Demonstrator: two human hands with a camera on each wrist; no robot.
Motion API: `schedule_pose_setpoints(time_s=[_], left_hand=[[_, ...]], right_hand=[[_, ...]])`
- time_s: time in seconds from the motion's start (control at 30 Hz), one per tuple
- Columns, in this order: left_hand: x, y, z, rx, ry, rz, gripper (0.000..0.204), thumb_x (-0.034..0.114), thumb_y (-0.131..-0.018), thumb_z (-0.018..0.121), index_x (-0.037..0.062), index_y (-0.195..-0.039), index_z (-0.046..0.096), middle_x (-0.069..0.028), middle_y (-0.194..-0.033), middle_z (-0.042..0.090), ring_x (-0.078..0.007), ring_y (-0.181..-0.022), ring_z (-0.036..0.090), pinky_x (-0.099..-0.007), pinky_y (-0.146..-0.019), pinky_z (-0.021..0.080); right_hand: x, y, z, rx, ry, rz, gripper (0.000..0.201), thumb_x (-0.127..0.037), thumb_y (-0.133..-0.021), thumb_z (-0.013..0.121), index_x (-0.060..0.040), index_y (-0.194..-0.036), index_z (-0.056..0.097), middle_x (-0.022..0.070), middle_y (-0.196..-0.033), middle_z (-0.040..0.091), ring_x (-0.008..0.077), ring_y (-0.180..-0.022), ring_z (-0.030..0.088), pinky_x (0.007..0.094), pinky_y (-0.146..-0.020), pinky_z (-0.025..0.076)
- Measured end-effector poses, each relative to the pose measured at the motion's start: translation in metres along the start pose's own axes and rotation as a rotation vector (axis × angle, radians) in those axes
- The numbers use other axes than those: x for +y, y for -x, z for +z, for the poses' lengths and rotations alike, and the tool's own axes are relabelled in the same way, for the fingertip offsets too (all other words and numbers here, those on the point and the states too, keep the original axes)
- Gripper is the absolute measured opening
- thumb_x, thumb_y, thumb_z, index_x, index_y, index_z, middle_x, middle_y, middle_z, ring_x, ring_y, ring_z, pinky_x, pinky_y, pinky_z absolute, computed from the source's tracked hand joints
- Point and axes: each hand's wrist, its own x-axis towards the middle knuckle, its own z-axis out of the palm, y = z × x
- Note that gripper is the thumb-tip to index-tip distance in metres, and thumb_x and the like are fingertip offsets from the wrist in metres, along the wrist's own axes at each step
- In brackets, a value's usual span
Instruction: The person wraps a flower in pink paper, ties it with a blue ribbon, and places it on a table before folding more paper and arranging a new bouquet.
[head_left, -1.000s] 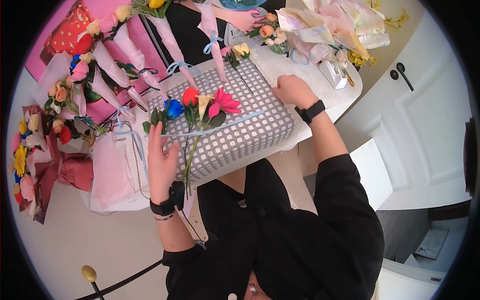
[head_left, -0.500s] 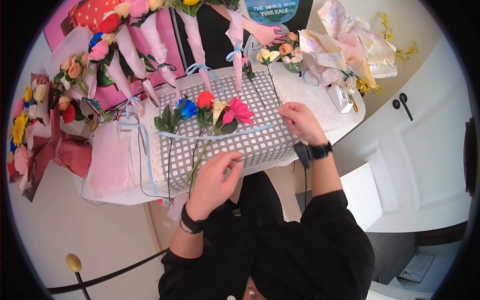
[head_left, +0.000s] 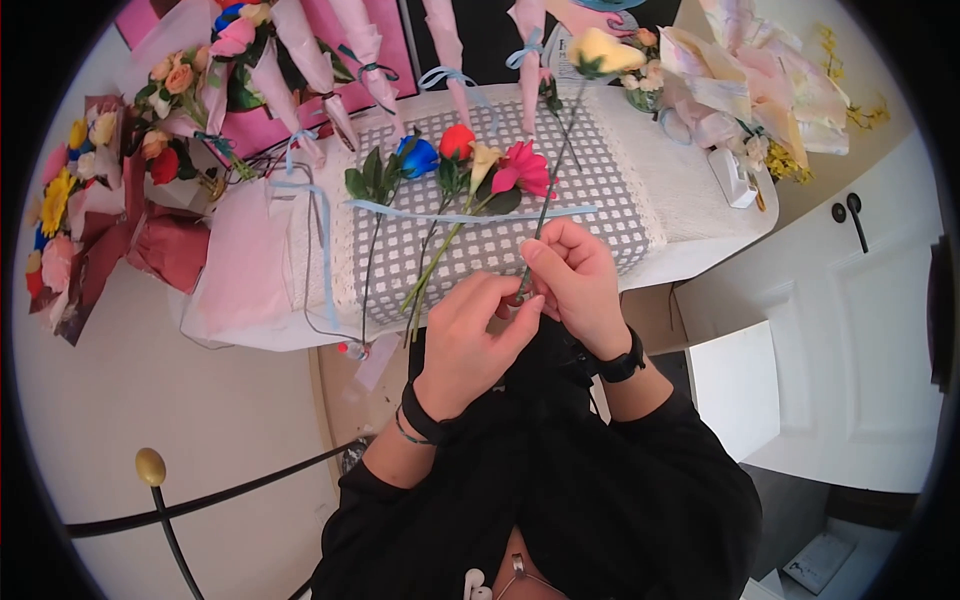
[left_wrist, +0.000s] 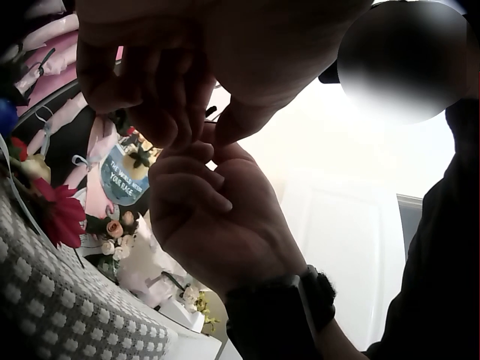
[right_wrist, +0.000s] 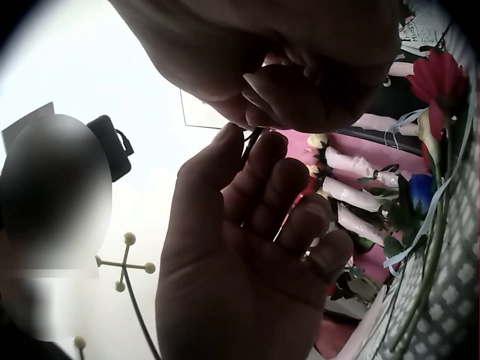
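A pale yellow rose [head_left: 605,52] is held up over the table on its long dark stem [head_left: 562,145]. My right hand [head_left: 578,285] pinches the lower stem between thumb and fingers. Just below it, my left hand [head_left: 470,335] pinches the bottom end; the right wrist view shows the left thumb [right_wrist: 225,154] and forefinger meeting at the stem. On the grey-and-white patterned cloth [head_left: 600,185] lie a blue rose [head_left: 417,158], a red flower [head_left: 457,141], a cream calla lily [head_left: 484,160] and a magenta flower [head_left: 522,169], with a light blue ribbon [head_left: 470,218] across their stems.
Several pink-wrapped flowers [head_left: 300,45] lean along the back. Pink paper [head_left: 240,265] and another blue ribbon [head_left: 322,255] lie at left, near a dark red bouquet [head_left: 165,240]. At right are pastel wrapping paper [head_left: 770,75], a small white box [head_left: 733,178] and a door [head_left: 850,330].
My right hand has taken the yellow rose from the cloth's right side and brought its stem in front of me. The left hand has moved from the flowers to meet it at the stem's lower end.
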Motion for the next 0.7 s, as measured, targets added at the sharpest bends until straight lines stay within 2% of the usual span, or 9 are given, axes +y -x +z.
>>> schedule_pose_setpoints(time_s=[0.07,0.3,0.37,0.47,0.7], left_hand=[[0.001,0.001,-0.004,0.033,0.013,0.003,0.020,0.007,-0.080,0.077,-0.0005,-0.093,0.064,-0.0081,-0.076,0.063,-0.0187,-0.062,0.062,-0.0293,-0.054,0.049],[0.000,0.000,-0.004,0.044,0.020,-0.038,0.013,0.004,-0.084,0.073,-0.0014,-0.093,0.065,-0.0097,-0.076,0.064,-0.0195,-0.061,0.061,-0.0308,-0.054,0.048],[-0.005,0.001,-0.001,0.036,0.079,-0.086,0.008,0.003,-0.086,0.070,-0.0019,-0.091,0.065,-0.0114,-0.076,0.063,-0.0223,-0.061,0.061,-0.0334,-0.055,0.047],[-0.005,-0.003,0.001,0.041,0.046,-0.011,0.007,0.002,-0.087,0.068,-0.0021,-0.092,0.065,-0.0126,-0.075,0.062,-0.0259,-0.062,0.059,-0.0356,-0.056,0.046],[-0.011,-0.002,0.006,0.031,0.027,-0.002,0.008,0.002,-0.088,0.067,-0.0029,-0.092,0.064,-0.0135,-0.074,0.060,-0.0290,-0.063,0.058,-0.0376,-0.058,0.046]], right_hand=[[0.003,0.000,0.005,0.053,0.101,-0.065,0.013,-0.010,-0.097,0.064,-0.0060,-0.088,0.054,-0.0053,-0.059,0.053,-0.0005,-0.045,0.042,0.0189,-0.038,0.028],[0.006,0.000,0.006,0.083,0.075,-0.155,0.015,-0.010,-0.097,0.063,-0.0055,-0.086,0.053,-0.0042,-0.059,0.053,0.0004,-0.043,0.042,0.0198,-0.037,0.028],[0.002,0.001,0.006,0.116,0.112,-0.155,0.016,-0.010,-0.097,0.062,-0.0049,-0.084,0.053,-0.0032,-0.057,0.053,0.0016,-0.041,0.042,0.0206,-0.036,0.029],[0.001,0.001,-0.003,0.082,0.071,-0.151,0.017,-0.009,-0.097,0.062,-0.0041,-0.083,0.054,-0.0021,-0.055,0.052,0.0030,-0.039,0.041,0.0213,-0.035,0.030],[0.003,0.002,-0.007,0.083,0.067,-0.188,0.018,-0.008,-0.097,0.061,-0.0036,-0.080,0.055,-0.0007,-0.055,0.052,0.0038,-0.039,0.042,0.0218,-0.035,0.029]])
